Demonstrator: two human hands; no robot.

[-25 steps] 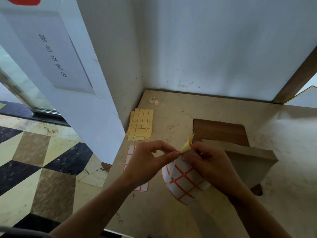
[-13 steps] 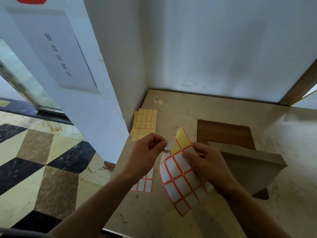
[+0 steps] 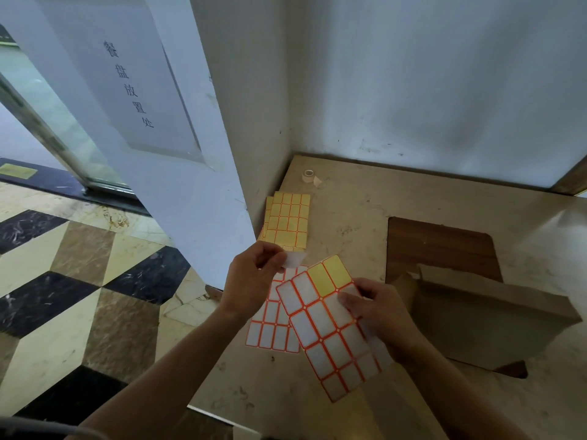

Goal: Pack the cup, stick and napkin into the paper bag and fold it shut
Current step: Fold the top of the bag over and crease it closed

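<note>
Here the brown paper bag (image 3: 482, 315) lies folded flat.

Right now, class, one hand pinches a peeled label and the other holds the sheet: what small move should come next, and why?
Probably carry the white label in the left hand across to the folded paper bag, since it is already free of the sticker sheet that the right hand grips.

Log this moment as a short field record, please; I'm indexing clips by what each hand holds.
left hand: pinches a peeled white label
right hand: holds the label sheet, its top two cells bare yellow
paper bag: on the counter, right of the hands, top folded over
spare sheets: yellow stack near the wall
</note>
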